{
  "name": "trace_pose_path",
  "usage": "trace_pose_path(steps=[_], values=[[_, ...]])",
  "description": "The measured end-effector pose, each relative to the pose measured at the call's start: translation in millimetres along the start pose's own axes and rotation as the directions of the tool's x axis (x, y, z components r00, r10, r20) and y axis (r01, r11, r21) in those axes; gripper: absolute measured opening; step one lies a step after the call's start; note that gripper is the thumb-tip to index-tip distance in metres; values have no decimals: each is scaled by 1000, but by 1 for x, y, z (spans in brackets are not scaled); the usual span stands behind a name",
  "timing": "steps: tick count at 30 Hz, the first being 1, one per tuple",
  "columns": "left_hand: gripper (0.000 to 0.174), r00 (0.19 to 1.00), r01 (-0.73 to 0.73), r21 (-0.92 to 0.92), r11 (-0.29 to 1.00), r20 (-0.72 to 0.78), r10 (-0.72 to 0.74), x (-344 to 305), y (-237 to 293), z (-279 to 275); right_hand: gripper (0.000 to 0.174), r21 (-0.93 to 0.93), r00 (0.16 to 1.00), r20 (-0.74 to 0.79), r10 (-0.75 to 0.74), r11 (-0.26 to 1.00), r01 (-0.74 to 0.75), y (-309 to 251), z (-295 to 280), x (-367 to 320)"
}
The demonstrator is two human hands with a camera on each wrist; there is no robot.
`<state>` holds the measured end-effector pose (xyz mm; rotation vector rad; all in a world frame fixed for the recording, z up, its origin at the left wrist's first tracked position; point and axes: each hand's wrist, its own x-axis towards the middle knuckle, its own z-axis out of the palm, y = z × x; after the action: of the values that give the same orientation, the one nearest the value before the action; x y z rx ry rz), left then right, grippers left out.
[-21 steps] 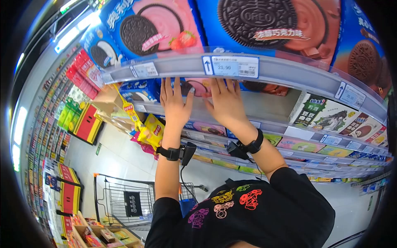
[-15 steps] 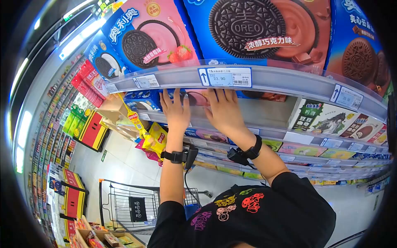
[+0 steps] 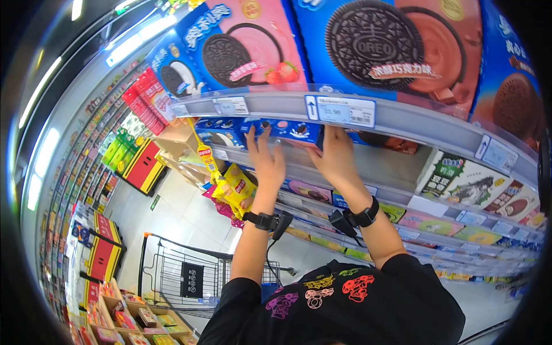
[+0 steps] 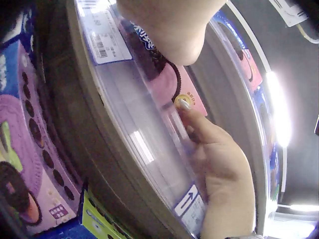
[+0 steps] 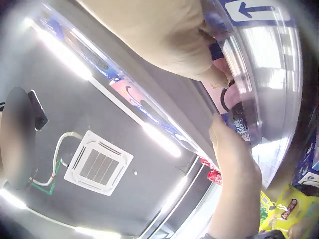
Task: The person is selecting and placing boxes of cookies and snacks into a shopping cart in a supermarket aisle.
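On the shelf under the large Oreo boxes, both hands hold a pink and blue strawberry Oreo box [image 3: 292,131]. Its blue top with printed cookies shows in the head view. My left hand [image 3: 267,163] has its fingers at the top of the left end and its thumb low by the front. At the right end, my right hand [image 3: 339,160] grips the box, fingers partly hidden under the upper shelf's edge. The left wrist view shows the right thumb against the box's pink front [image 4: 167,85], behind the clear shelf lip [image 4: 144,124].
A blue Oreo box [image 3: 219,132] stands to the left, and a chocolate one [image 3: 385,142] lies right of the hands. White cookie boxes [image 3: 460,175] sit further right. Yellow snack bags [image 3: 234,188] hang at the shelf's end. A shopping cart [image 3: 172,270] stands on the floor behind.
The box between the hands has come forward and tipped, so its blue top now shows. Fingers that lay flat over its front now hold its top and side. The head view has shifted.
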<state>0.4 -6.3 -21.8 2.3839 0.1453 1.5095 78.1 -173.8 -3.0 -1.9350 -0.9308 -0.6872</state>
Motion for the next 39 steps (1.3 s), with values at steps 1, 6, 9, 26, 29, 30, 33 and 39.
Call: trace_pose_path(steps=[1,6,9,26,29,30,33,39], values=[[45,1000,29,-30,999,-11,-29,-3,2,0,72,12,1000,-1,-2,1000,2,0,-1,0],[60,947,283,-333,900,-52,-317,-12,7,-2,69,112,994,102,-33,994,21,-3,-10,-2],[63,930,308,-410,859,-59,-362,-16,-4,2,64,167,992,101,-75,984,58,-6,-14,-4],[66,745,352,-925,143,184,-641,-22,44,-28,49,199,777,-42,-628,757,623,-37,-75,-44],[60,769,261,-928,267,33,-638,-32,35,-29,42,239,762,-50,-646,733,637,-45,-79,-56],[57,767,270,-900,342,-14,-642,-36,32,-33,41,259,754,-58,-655,719,645,-46,-78,-59],[49,707,329,-790,517,-157,-689,-43,37,-65,45,320,762,-83,-642,707,630,-52,-59,-68],[44,714,499,-636,589,-85,-695,-78,16,-155,56,579,815,-118,-567,627,521,-69,0,-102]])
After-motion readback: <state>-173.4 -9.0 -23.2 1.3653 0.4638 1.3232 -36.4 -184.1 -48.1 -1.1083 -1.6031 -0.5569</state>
